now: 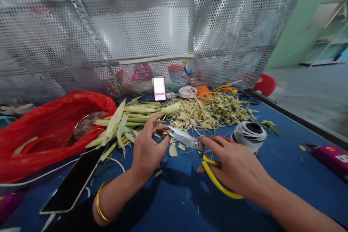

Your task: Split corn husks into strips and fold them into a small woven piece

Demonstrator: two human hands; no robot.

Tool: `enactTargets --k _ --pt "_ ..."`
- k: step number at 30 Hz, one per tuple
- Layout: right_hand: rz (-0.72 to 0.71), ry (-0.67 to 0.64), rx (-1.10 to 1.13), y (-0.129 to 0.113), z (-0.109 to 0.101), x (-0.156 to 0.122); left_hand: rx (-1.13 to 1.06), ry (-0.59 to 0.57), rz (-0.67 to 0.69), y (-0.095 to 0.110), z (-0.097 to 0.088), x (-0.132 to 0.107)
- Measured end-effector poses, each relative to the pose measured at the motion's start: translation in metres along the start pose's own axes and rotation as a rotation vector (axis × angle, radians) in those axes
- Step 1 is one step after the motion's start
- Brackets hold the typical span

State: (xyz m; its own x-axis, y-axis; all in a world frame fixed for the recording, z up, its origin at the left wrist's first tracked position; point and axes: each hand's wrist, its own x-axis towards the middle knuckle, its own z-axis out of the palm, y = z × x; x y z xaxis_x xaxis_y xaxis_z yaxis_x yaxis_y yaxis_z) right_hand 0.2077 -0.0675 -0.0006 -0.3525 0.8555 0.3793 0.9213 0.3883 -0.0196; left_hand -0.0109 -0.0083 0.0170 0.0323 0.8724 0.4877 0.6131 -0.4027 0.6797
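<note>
My right hand (233, 166) is clamped on the yellow-handled scissors (187, 140). Their blade tips meet my left hand (148, 148), whose grip I cannot tell.

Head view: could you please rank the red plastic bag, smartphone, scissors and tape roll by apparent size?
1. red plastic bag
2. smartphone
3. scissors, similar length but slimmer
4. tape roll, smallest-looking, though farthest from the camera

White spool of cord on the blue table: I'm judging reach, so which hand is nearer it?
Right. The right hand, holding yellow-handled scissors, sits just beside the white spool of cord; the left hand is beyond the blades, by the pale green stalks.
</note>
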Motion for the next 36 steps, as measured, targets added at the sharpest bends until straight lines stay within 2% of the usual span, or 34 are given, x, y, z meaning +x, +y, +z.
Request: enactTargets --k 9,15,24,31,36 --pt "0.028 -0.015 0.018 -0.0013 0.0027 0.0010 0.028 0.024 0.060 0.0001 0.0012 -0.0023" --pt "-0.023 -0.011 -0.020 0.0023 0.0057 -0.0014 0.028 0.016 0.053 -0.0006 0.0022 -0.0023" --pt "-0.051 0.016 -0.123 0.0023 0.0080 -0.0025 0.010 0.003 -0.035 0.0013 0.0013 -0.0016" --pt "-0.064 0.038 -0.167 0.0027 0.0098 -0.0042 -0.075 0.055 0.024 -0.0051 0.0059 0.0002" --pt "-0.066 0.085 -0.129 0.0010 0.0069 -0.0047 -0.080 0.040 0.050 -0.0061 0.0063 0.0001"
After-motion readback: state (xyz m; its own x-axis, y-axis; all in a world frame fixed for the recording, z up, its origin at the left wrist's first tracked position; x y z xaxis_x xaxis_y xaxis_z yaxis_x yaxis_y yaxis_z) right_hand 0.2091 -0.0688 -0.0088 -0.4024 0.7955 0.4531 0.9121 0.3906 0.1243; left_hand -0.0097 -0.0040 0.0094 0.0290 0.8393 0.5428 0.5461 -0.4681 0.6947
